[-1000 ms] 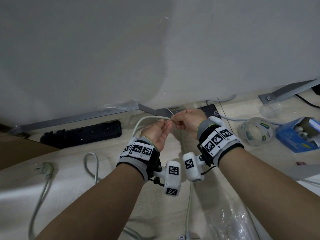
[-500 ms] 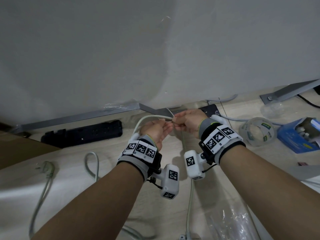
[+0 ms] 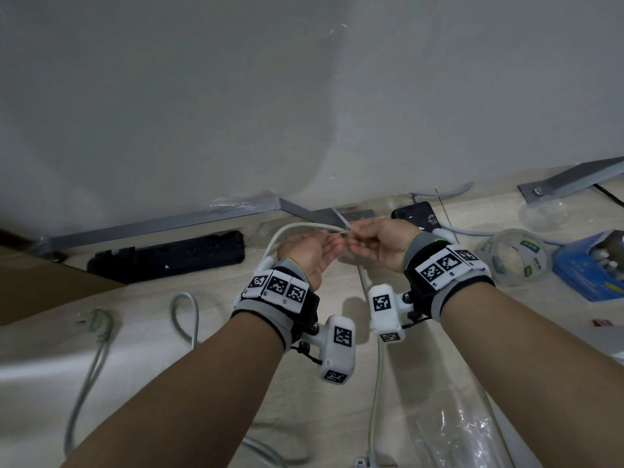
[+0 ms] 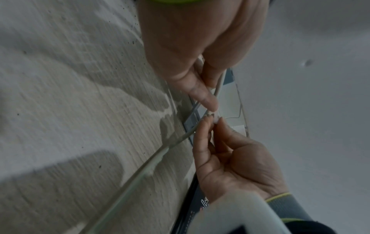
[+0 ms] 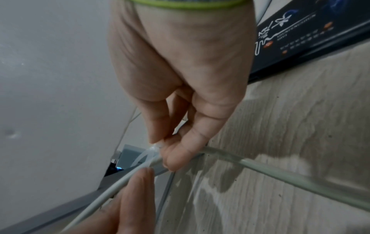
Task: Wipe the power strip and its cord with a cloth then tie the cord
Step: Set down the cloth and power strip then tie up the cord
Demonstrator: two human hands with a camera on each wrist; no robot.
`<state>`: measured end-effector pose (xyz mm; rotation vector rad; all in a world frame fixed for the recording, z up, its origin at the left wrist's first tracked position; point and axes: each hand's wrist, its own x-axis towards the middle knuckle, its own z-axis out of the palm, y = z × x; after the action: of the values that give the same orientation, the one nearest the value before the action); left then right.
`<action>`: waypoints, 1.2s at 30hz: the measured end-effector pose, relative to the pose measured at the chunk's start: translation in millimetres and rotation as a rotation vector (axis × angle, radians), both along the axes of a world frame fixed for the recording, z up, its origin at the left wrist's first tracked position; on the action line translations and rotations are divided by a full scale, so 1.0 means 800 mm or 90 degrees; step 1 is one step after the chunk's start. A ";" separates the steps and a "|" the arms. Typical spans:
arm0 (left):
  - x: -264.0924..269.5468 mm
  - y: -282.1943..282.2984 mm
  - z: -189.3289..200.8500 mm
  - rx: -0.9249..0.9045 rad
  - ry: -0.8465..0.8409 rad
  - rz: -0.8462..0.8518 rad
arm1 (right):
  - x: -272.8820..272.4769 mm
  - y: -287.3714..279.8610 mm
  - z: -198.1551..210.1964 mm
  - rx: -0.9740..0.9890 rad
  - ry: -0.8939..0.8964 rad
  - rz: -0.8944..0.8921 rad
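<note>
The point where the cord [image 3: 297,228] meets the small white tie [image 5: 155,146] is covered by the fingers [image 5: 176,158] of the right hand [image 3: 381,243], so whether the tie is closed cannot be determined. In the left wrist view the tie shows only as a small blurred white patch. The cord runs off the lower edge of the head view. The left hand [image 3: 309,253] hides its own fingertips in the head view. The blue box [image 3: 589,265] is cut off by the right edge, and its contents are too small to identify. Print on the tape roll [image 3: 516,256] is unreadable. The black power strip [image 3: 169,256] shows no socket detail.
</note>
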<state>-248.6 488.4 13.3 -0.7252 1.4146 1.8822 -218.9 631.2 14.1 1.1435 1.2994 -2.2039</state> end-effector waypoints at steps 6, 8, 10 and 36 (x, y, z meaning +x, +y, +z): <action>-0.002 0.003 -0.003 -0.003 -0.006 0.001 | -0.002 0.001 0.005 -0.010 -0.013 0.013; -0.002 0.003 -0.005 -0.002 -0.007 0.001 | -0.003 0.001 0.005 -0.008 -0.012 0.016; -0.003 0.003 -0.006 -0.001 -0.006 0.000 | -0.003 0.000 0.004 -0.008 -0.009 0.014; -0.003 0.002 -0.005 -0.001 -0.013 -0.011 | -0.004 -0.006 -0.004 0.045 0.005 -0.018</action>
<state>-251.2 489.8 9.0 -0.7288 1.4060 1.8549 -222.4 626.3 10.8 1.1871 1.3825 -2.1998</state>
